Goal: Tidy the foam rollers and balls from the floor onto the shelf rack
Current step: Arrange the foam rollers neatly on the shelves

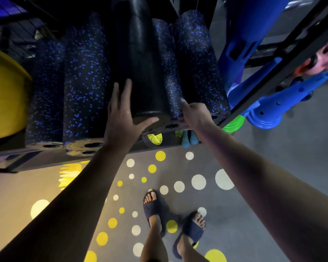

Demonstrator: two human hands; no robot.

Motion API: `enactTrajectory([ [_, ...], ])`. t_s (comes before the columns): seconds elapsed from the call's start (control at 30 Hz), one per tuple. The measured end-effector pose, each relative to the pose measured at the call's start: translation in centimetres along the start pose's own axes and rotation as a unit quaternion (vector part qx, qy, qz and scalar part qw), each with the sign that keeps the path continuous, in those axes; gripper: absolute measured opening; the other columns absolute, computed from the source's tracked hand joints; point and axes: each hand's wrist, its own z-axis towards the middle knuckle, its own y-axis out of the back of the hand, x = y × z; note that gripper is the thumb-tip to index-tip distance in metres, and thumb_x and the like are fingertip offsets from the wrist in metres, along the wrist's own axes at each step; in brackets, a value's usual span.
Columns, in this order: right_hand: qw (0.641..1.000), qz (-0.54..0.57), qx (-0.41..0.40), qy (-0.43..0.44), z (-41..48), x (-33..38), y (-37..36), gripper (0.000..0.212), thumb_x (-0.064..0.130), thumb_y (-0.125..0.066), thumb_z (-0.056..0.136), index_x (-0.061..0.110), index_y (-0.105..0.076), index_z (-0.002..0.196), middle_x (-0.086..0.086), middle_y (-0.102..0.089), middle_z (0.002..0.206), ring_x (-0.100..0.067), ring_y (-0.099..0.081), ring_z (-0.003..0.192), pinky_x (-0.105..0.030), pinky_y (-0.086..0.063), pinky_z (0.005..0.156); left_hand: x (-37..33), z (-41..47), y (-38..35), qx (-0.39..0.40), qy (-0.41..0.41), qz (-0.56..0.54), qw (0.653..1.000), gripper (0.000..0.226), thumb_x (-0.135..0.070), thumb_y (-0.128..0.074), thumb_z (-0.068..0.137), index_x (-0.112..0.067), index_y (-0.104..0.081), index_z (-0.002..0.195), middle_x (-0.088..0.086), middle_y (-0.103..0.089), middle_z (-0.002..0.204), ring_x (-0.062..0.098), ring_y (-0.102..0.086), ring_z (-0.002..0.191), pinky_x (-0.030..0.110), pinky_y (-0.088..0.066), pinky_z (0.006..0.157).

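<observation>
A plain black foam roller (140, 63) lies on top of several blue-speckled foam rollers (85, 82) on the shelf rack (38, 154). My left hand (121, 114) presses flat against the left side and near end of the black roller, fingers straight and thumb spread under its end face. My right hand (194, 115) is curled at the near end of a speckled roller (195, 63), gripping it beside the black one. Another thin speckled roller (169, 72) is wedged between them.
A yellow ball (4, 103) sits at the left of the shelf. Blue plastic equipment (263, 103) and a green disc (233, 125) lie right of the rack's black frame (273, 72). Teal items (189, 140) sit below the shelf. The dotted grey floor (178, 186) holds my sandalled feet.
</observation>
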Motion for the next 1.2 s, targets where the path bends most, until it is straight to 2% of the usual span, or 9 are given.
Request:
enactTrajectory([
  [0.07, 0.997, -0.044, 0.031, 0.047, -0.7, 1.4, -0.2, 0.07, 0.073, -0.048, 0.09, 0.008, -0.072, 0.099, -0.01, -0.075, 0.095, -0.03, -0.072, 0.09, -0.048, -0.059, 0.089, -0.7, 0.0, -0.3, -0.012, 0.1, -0.105, 0.989, 0.122, -0.059, -0.083, 0.072, -0.013, -0.014, 0.163, 0.012, -0.019, 0.168, 0.02, -0.019, 0.155, 0.023, -0.017, 0.122],
  [0.17, 0.987, 0.066, 0.147, 0.026, -2.1, 2.8, -0.7, 0.07, 0.078, -0.058, 0.083, 0.028, -0.063, 0.131, 0.005, -0.068, 0.122, -0.015, -0.066, 0.108, -0.04, -0.056, 0.097, -2.1, 0.2, -0.8, -0.008, 0.146, -0.135, 0.98, 0.116, -0.062, -0.078, 0.077, -0.011, -0.018, 0.162, 0.009, -0.022, 0.169, 0.016, -0.02, 0.155, 0.025, -0.018, 0.123],
  [0.33, 0.984, 0.117, 0.124, 0.052, -1.8, 3.6, 0.5, 0.076, 0.077, -0.075, 0.068, 0.026, -0.067, 0.125, 0.004, -0.075, 0.113, -0.015, -0.074, 0.099, -0.046, -0.064, 0.079, -4.0, 1.0, 0.4, -0.042, 0.105, -0.166, 0.98, 0.078, -0.056, -0.067, 0.091, -0.024, -0.037, 0.156, -0.004, -0.04, 0.161, 0.006, -0.034, 0.148, 0.023, -0.03, 0.118],
  [0.43, 0.983, 0.145, 0.099, 0.061, -0.9, 4.0, 3.4, 0.074, 0.071, -0.075, 0.073, 0.019, -0.067, 0.125, -0.003, -0.076, 0.113, -0.023, -0.074, 0.102, -0.05, -0.064, 0.075, -5.2, 2.4, -0.1, 0.003, 0.081, -0.241, 0.967, 0.057, -0.041, -0.057, 0.102, -0.028, -0.039, 0.155, -0.01, -0.034, 0.164, 0.001, -0.029, 0.149, 0.028, -0.026, 0.124],
  [0.8, 0.991, 0.078, 0.041, 0.101, 0.6, 1.0, 10.0, 0.047, 0.056, -0.072, 0.086, 0.023, -0.069, 0.12, 0.002, -0.078, 0.107, -0.013, -0.076, 0.093, -0.051, -0.063, 0.082, -8.0, 3.7, -6.3, 0.139, 0.071, -0.209, 0.965, 0.058, -0.028, -0.048, 0.107, -0.024, -0.027, 0.161, -0.009, -0.02, 0.169, 0.007, -0.02, 0.153, 0.013, -0.017, 0.115],
  [0.9, 0.99, 0.079, 0.039, 0.114, 0.8, 0.4, 9.3, 0.044, 0.059, -0.073, 0.084, 0.029, -0.07, 0.115, 0.008, -0.078, 0.104, -0.01, -0.075, 0.096, -0.049, -0.061, 0.09, -7.3, 3.5, -6.5, 0.122, 0.074, -0.216, 0.966, 0.057, -0.026, -0.049, 0.107, -0.021, -0.03, 0.16, -0.005, -0.023, 0.168, 0.009, -0.021, 0.153, 0.023, -0.017, 0.124],
  [0.97, 0.989, 0.062, 0.03, 0.127, 1.1, 0.3, 8.7, 0.06, 0.071, -0.074, 0.075, 0.031, -0.069, 0.119, 0.01, -0.078, 0.106, -0.009, -0.074, 0.101, -0.047, -0.059, 0.096, -6.9, 3.4, -6.2, 0.116, 0.082, -0.229, 0.963, 0.057, -0.027, -0.05, 0.106, -0.02, -0.032, 0.159, -0.003, -0.026, 0.167, 0.01, -0.024, 0.153, 0.033, -0.02, 0.127],
  [1.07, 0.992, 0.032, -0.002, 0.123, 1.6, 0.1, 8.2, 0.099, 0.09, -0.071, 0.057, 0.031, -0.061, 0.136, 0.013, -0.074, 0.117, -0.009, -0.07, 0.111, -0.041, -0.056, 0.1, -6.9, 3.0, -5.8, 0.121, 0.082, -0.214, 0.966, 0.056, -0.026, -0.048, 0.108, -0.019, -0.029, 0.16, -0.003, -0.026, 0.167, 0.008, -0.023, 0.153, 0.027, -0.019, 0.126],
  [1.2, 0.994, 0.034, 0.003, 0.103, 2.1, -0.8, 8.2, 0.105, 0.094, -0.07, 0.053, 0.034, -0.059, 0.138, 0.013, -0.071, 0.124, -0.009, -0.066, 0.117, -0.042, -0.055, 0.102, -7.3, 2.6, -5.9, 0.111, 0.072, -0.198, 0.971, 0.055, -0.024, -0.049, 0.108, -0.016, -0.031, 0.159, -0.002, -0.027, 0.167, 0.01, -0.024, 0.153, 0.022, -0.019, 0.123],
])
